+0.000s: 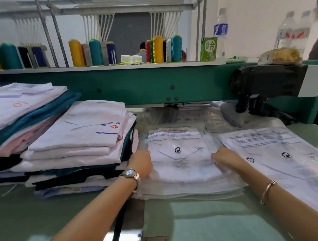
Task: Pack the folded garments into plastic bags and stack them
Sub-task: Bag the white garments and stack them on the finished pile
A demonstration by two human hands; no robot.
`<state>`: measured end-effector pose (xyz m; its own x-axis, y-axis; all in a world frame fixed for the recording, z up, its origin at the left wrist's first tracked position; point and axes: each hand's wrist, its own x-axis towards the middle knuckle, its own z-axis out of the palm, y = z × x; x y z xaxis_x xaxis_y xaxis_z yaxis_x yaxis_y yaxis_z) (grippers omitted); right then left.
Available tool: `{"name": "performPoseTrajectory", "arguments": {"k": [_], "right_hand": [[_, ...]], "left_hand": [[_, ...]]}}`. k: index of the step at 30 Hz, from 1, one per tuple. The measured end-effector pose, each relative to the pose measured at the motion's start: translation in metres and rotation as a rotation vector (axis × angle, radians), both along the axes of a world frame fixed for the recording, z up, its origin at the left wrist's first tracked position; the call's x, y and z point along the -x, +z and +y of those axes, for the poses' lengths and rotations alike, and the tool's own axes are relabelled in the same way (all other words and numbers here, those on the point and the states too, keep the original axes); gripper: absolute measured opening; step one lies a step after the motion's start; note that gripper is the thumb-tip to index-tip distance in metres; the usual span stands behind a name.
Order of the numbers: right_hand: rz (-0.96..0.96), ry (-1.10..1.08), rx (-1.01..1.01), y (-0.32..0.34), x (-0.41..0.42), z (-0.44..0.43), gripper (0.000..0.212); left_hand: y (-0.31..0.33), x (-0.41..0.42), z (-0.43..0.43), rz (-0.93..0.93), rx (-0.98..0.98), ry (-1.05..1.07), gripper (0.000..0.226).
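Garment (pixel 183 169), white, folded, inside clear bag (pixel 175 136) on worktop (pixel 204 223); left hand (pixel 141 165) gripping bag's left edge; right hand (pixel 225 159) at right edge, grip too blurred to tell.

Green table (pixel 205 229) carries, L to R: folded garments (pixel 74 148) in stacks, plastic bags (pixel 185 193) piled ctr, bagged garments (pixel 287 156)

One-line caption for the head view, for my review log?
Left hand and right hand at either side of a bagged white garment on the table, beside stacked folded garments.
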<state>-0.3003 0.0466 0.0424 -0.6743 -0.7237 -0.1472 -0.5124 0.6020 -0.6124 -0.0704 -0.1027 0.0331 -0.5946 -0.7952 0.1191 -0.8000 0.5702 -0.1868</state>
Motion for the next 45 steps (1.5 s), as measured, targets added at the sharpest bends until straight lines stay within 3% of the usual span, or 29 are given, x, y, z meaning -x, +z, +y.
{"name": "performPoseTrajectory", "arguments": {"k": [5,10,19,22,26,31,34,36,40,45], "right_hand": [[0.023,-0.037,-0.038,-0.003,0.004,-0.004,0.012],[-0.019,-0.059,0.013,-0.011,0.009,-0.009,0.025],[-0.287,-0.134,0.191,-0.017,0.011,-0.038,0.015],[-0.407,-0.185,0.297,-0.022,0.012,-0.046,0.02],[-0.367,-0.241,0.477,-0.026,0.012,-0.05,0.026],[-0.201,-0.289,0.552,-0.028,0.012,-0.051,0.012],[-0.161,-0.332,0.601,-0.025,0.009,-0.051,0.008],[-0.138,-0.348,0.64,-0.022,0.01,-0.051,0.007],[-0.115,-0.334,0.704,-0.005,0.016,-0.044,0.003],[-0.109,-0.323,0.754,0.022,0.047,-0.01,0.005]], "left_hand": [[-0.003,0.006,0.007,-0.068,0.024,0.093,0.029],[0.001,0.012,0.003,-0.013,0.043,0.151,0.029],[-0.003,0.01,-0.007,0.088,-0.11,0.099,0.03],[-0.001,0.009,-0.009,0.152,-0.215,0.099,0.028],[0.004,0.011,-0.015,0.428,-0.357,0.152,0.011],[0.013,0.014,-0.018,1.04,-0.768,0.257,0.026],[0.025,0.013,-0.011,1.281,-0.883,0.23,0.029],[0.032,0.014,-0.003,1.367,-0.893,0.149,0.018],[0.038,0.022,0.007,1.464,-0.846,0.116,0.033],[0.048,0.044,0.038,1.54,-0.835,0.061,0.012]]}}
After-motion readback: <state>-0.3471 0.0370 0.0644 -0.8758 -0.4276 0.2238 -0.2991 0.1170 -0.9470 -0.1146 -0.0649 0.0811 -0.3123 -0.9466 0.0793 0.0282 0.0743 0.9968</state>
